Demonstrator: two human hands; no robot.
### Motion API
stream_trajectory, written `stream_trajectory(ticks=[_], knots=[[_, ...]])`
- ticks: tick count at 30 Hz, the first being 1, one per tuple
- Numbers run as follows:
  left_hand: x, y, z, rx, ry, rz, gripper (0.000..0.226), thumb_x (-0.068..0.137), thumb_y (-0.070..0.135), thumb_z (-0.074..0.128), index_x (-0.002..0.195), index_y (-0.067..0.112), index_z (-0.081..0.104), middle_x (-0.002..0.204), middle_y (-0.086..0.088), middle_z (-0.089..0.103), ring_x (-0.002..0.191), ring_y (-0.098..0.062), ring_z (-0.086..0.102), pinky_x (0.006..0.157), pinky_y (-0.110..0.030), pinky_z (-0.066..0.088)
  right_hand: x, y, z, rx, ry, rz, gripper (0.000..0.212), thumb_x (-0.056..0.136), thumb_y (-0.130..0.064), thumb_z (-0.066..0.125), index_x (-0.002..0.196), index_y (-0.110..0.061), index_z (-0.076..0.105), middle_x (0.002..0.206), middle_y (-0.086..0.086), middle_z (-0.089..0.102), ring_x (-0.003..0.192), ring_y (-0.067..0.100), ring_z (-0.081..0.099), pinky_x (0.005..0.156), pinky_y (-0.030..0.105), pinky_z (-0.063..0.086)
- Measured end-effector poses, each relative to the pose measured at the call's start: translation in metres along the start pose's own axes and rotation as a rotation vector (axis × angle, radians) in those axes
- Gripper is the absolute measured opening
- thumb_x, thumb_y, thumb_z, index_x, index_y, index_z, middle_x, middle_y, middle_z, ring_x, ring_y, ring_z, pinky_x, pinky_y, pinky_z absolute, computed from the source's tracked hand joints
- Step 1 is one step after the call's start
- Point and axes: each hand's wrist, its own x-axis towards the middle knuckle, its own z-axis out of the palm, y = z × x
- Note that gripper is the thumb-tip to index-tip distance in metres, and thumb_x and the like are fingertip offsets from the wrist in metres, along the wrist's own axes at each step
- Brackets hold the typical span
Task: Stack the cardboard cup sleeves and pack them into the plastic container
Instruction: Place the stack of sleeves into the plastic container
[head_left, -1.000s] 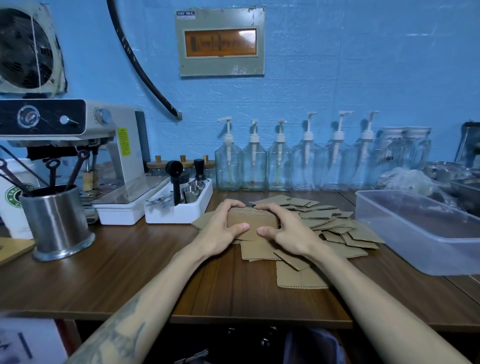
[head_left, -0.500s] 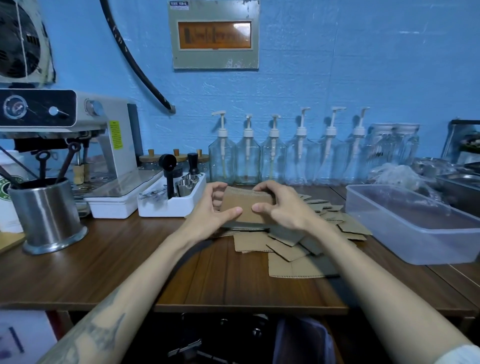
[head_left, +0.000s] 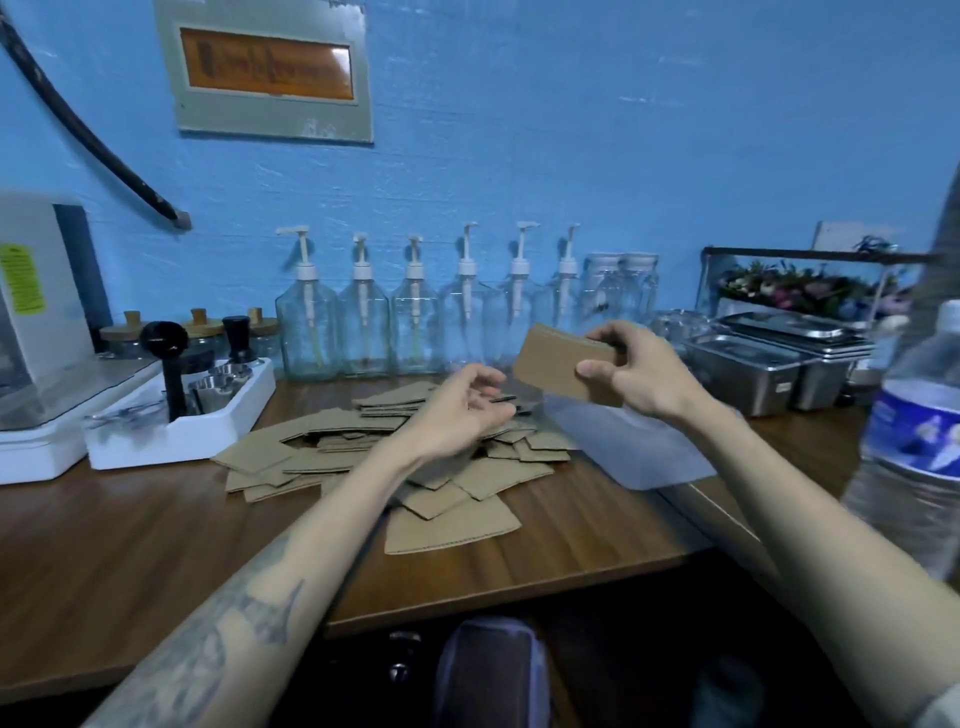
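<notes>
The right hand (head_left: 636, 371) pinches a stack of cardboard sleeves (head_left: 563, 361) between thumb and curled fingers, lifted off the wooden counter (head_left: 156, 545) above the near edge of the clear plastic container (head_left: 639, 449), which sits at about three o'clock from the loose sleeves (head_left: 395, 457) spread over the counter. The left hand (head_left: 462, 410) hovers over that pile, palm up, fingers loosely curled around nothing. Pump bottles (head_left: 415, 312) line the blue wall at twelve o'clock.

1. The left hand (head_left: 462, 410) hovers palm up, fingers loosely curled, holding nothing.
2. The right hand (head_left: 631, 371) is raised higher, thumb and fingers pinched in a grip.
3. Both forearms are bare; the left is tattooed.
</notes>
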Motion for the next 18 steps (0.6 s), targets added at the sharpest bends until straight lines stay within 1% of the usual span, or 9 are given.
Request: stream_trajectory(ticks=[2, 5, 7, 9, 11, 12, 14, 16, 18], knots=[[0.013, 0.013, 0.024, 0.009, -0.016, 0.046, 0.032, 0.091, 0.016, 0.068, 0.122, 0.011, 0.058, 0.115, -0.01, 0.059, 0.087, -0.008, 0.056, 0.09, -0.026, 0.047, -0.004, 0.011, -0.017, -0.032, 0.048, 0.032, 0.034, 0.087, -0.027, 0.072, 0.116, -0.018, 0.058, 0.108, 0.001, 0.065, 0.095, 0.02, 0.061, 0.082, 0.037, 0.05], [0.03, 0.03, 0.055, 0.067, -0.06, 0.122, 0.024, 0.095, 0.017, 0.063, 0.119, 0.013, 0.064, 0.111, -0.022, 0.061, 0.093, -0.026, 0.059, 0.088, -0.028, 0.046, -0.009, 0.022, -0.033, -0.066, 0.091, 0.084, 0.036, 0.086, -0.031, 0.072, 0.117, -0.019, 0.056, 0.111, 0.005, 0.067, 0.097, 0.025, 0.063, 0.084, 0.048, 0.054], [0.038, 0.036, 0.072, 0.091, -0.12, 0.144, 0.022, 0.098, 0.021, 0.06, 0.119, 0.016, 0.065, 0.109, -0.024, 0.062, 0.098, -0.032, 0.059, 0.088, -0.033, 0.046, -0.01, 0.026, -0.038, -0.122, 0.127, 0.097, 0.035, 0.085, -0.033, 0.071, 0.114, -0.022, 0.054, 0.11, 0.006, 0.067, 0.097, 0.027, 0.063, 0.086, 0.047, 0.052], [0.044, 0.037, 0.087, 0.137, -0.167, 0.147, 0.023, 0.099, 0.029, 0.057, 0.12, 0.022, 0.065, 0.104, -0.019, 0.061, 0.094, -0.028, 0.058, 0.086, -0.035, 0.044, -0.011, 0.028, -0.04, -0.169, 0.154, 0.091, 0.032, 0.084, -0.033, 0.071, 0.109, -0.025, 0.052, 0.107, 0.006, 0.067, 0.096, 0.026, 0.062, 0.086, 0.045, 0.052], [0.045, 0.036, 0.096, 0.183, -0.174, 0.139, 0.023, 0.099, 0.035, 0.055, 0.117, 0.027, 0.067, 0.093, -0.006, 0.051, 0.088, -0.018, 0.053, 0.079, -0.024, 0.039, -0.013, 0.03, -0.04, -0.199, 0.157, 0.088, 0.032, 0.084, -0.034, 0.071, 0.107, -0.027, 0.051, 0.104, 0.005, 0.067, 0.094, 0.026, 0.062, 0.084, 0.045, 0.052], [0.046, 0.035, 0.098, 0.192, -0.168, 0.13, 0.021, 0.099, 0.038, 0.053, 0.111, 0.028, 0.068, 0.09, -0.003, 0.048, 0.088, -0.016, 0.052, 0.078, -0.022, 0.037, -0.013, 0.03, -0.04, -0.211, 0.151, 0.089, 0.032, 0.084, -0.034, 0.071, 0.108, -0.026, 0.051, 0.103, 0.005, 0.067, 0.094, 0.026, 0.062, 0.084, 0.044, 0.052], [0.046, 0.032, 0.096, 0.2, -0.149, 0.112, 0.022, 0.099, 0.044, 0.05, 0.097, 0.031, 0.067, 0.094, -0.008, 0.052, 0.091, -0.019, 0.055, 0.084, -0.027, 0.04, -0.012, 0.032, -0.04, -0.22, 0.14, 0.098, 0.035, 0.084, -0.035, 0.071, 0.111, -0.025, 0.052, 0.103, 0.004, 0.066, 0.095, 0.025, 0.062, 0.085, 0.044, 0.052], [0.044, 0.029, 0.09, 0.192, -0.12, 0.104, 0.03, 0.099, 0.048, 0.047, 0.087, 0.03, 0.067, 0.098, -0.012, 0.058, 0.094, -0.02, 0.057, 0.09, -0.032, 0.041, -0.01, 0.033, -0.04, -0.208, 0.125, 0.12, 0.036, 0.084, -0.035, 0.071, 0.113, -0.024, 0.052, 0.106, 0.003, 0.067, 0.098, 0.025, 0.062, 0.088, 0.045, 0.051], [0.04, 0.024, 0.081, 0.176, -0.076, 0.108, 0.035, 0.1, 0.047, 0.046, 0.079, 0.03, 0.067, 0.093, -0.008, 0.059, 0.092, -0.017, 0.057, 0.088, -0.029, 0.039, -0.007, 0.034, -0.038, -0.19, 0.097, 0.143, 0.038, 0.084, -0.036, 0.071, 0.115, -0.023, 0.053, 0.111, 0.004, 0.067, 0.102, 0.025, 0.061, 0.092, 0.045, 0.05]])
